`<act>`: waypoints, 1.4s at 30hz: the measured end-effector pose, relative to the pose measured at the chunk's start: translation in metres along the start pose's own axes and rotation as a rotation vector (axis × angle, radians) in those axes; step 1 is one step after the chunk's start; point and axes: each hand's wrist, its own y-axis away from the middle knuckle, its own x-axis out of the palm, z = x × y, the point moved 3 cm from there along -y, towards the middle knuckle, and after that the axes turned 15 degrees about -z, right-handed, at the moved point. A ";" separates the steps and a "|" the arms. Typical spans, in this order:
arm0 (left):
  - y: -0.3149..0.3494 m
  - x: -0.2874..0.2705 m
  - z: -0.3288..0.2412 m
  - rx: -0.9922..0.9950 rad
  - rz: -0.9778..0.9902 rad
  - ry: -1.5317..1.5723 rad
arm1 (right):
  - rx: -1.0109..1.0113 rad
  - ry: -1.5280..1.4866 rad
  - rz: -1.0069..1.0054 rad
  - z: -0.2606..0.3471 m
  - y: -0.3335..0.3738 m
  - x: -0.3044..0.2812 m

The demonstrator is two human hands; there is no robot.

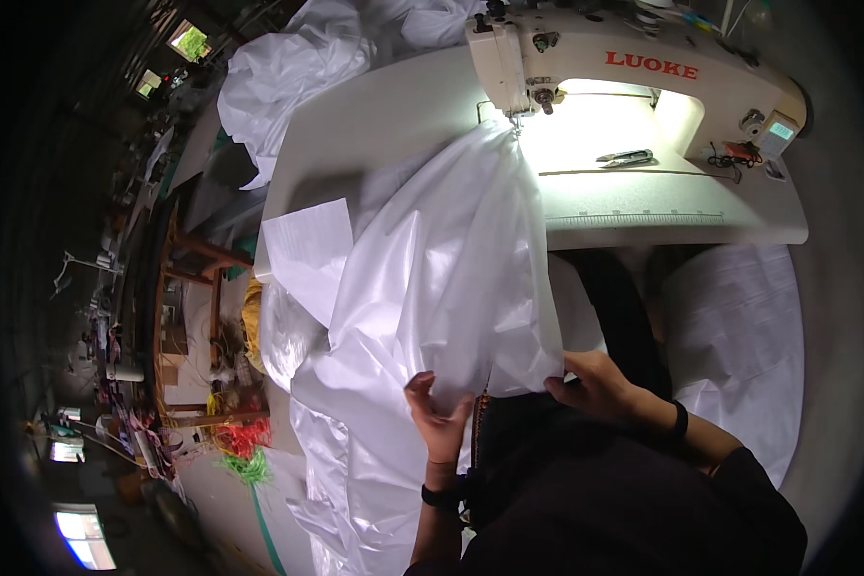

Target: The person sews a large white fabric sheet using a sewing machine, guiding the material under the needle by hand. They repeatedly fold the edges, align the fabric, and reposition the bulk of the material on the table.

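A large, glossy white fabric [451, 259] hangs in folds from the needle area of a white sewing machine [634, 67], where its upper end gathers to a narrow point under the presser foot. My left hand [439, 413] curls its fingers and thumb around a fold near the fabric's lower part. To the right, my right hand [600, 384] pinches the lower right edge between thumb and fingers. Between my hands the fabric drapes over my dark-clothed lap. The tips of some fingers are hidden in the folds.
Thread snips [626, 158] lie on the lit machine bed, left of a small display box [778, 137]. More white fabric is heaped behind the table [384, 106] and hangs at the right [739, 346]. A wooden frame [211, 254] and red and green strands [245, 446] are at the left.
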 end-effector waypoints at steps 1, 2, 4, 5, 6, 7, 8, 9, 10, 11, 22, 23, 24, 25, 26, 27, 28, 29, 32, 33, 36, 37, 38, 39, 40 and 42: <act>0.002 0.003 0.004 0.184 0.040 -0.126 | 0.047 0.006 0.050 -0.006 0.005 0.006; 0.002 0.006 0.010 0.187 0.042 -0.120 | 0.094 0.012 0.100 -0.009 0.007 0.008; 0.003 0.000 0.032 0.060 0.031 -0.248 | -0.070 0.197 0.057 0.014 0.000 0.006; -0.002 -0.008 0.040 0.070 0.047 -0.343 | -0.111 0.308 -0.094 0.027 -0.002 -0.004; -0.004 -0.019 0.042 0.062 0.038 -0.358 | -0.148 0.414 -0.241 0.039 -0.002 -0.014; -0.006 -0.026 0.044 -0.087 0.052 -0.284 | -0.147 0.398 -0.230 0.051 -0.001 -0.027; -0.004 -0.031 0.046 -0.234 0.063 -0.210 | -0.148 0.390 -0.223 0.053 -0.002 -0.022; -0.001 -0.033 0.045 -0.256 0.033 -0.135 | 0.051 0.239 -0.007 0.053 -0.005 -0.008; 0.000 -0.028 0.041 -0.249 0.051 -0.127 | 0.256 0.093 0.192 0.052 -0.004 0.003; 0.002 -0.024 0.033 -0.241 0.059 -0.114 | 0.160 0.168 0.164 0.033 -0.001 0.023; 0.011 -0.025 -0.030 -0.142 0.383 -0.265 | -0.186 -0.090 0.301 0.054 0.016 0.068; 0.014 -0.025 -0.016 -0.186 0.353 -0.165 | -0.197 -0.008 0.312 0.054 0.019 0.067; 0.012 -0.025 -0.017 -0.188 0.356 -0.166 | -0.209 0.136 0.285 0.046 0.014 0.065; 0.007 -0.026 -0.020 -0.227 0.263 -0.099 | -0.012 0.149 0.326 0.035 0.010 0.057; 0.004 -0.027 -0.023 -0.267 0.170 -0.034 | 0.187 0.160 0.365 0.031 0.002 0.046; 0.001 -0.029 -0.026 -0.251 0.151 -0.042 | 0.294 0.236 0.392 0.017 0.000 0.053; 0.003 -0.030 -0.025 -0.253 0.149 -0.048 | 0.574 0.025 0.484 0.012 -0.003 0.054; 0.004 -0.026 -0.028 -0.247 0.163 -0.064 | 0.647 -0.068 0.491 0.004 -0.006 0.063; 0.001 -0.021 -0.032 -0.175 0.170 -0.112 | 0.570 -0.226 0.440 -0.020 -0.012 0.097; -0.001 -0.022 -0.032 -0.121 0.158 -0.148 | 0.428 -0.287 0.394 -0.018 -0.014 0.104; -0.012 -0.029 -0.043 -0.108 0.140 -0.178 | 0.174 -0.220 0.293 0.017 -0.013 0.082; -0.014 -0.029 -0.042 -0.110 0.133 -0.179 | 0.085 -0.274 0.253 0.023 -0.005 0.075; -0.017 -0.029 -0.041 -0.065 0.142 -0.190 | 0.082 -0.275 0.259 0.027 0.000 0.068; -0.017 -0.030 -0.041 -0.023 0.161 -0.204 | 0.018 -0.310 0.248 0.039 0.004 0.059; -0.017 -0.032 -0.041 -0.027 0.163 -0.208 | -0.046 -0.345 0.236 0.047 0.008 0.055; -0.016 -0.038 -0.041 -0.096 0.092 -0.121 | 0.257 -0.004 0.394 0.045 -0.001 0.055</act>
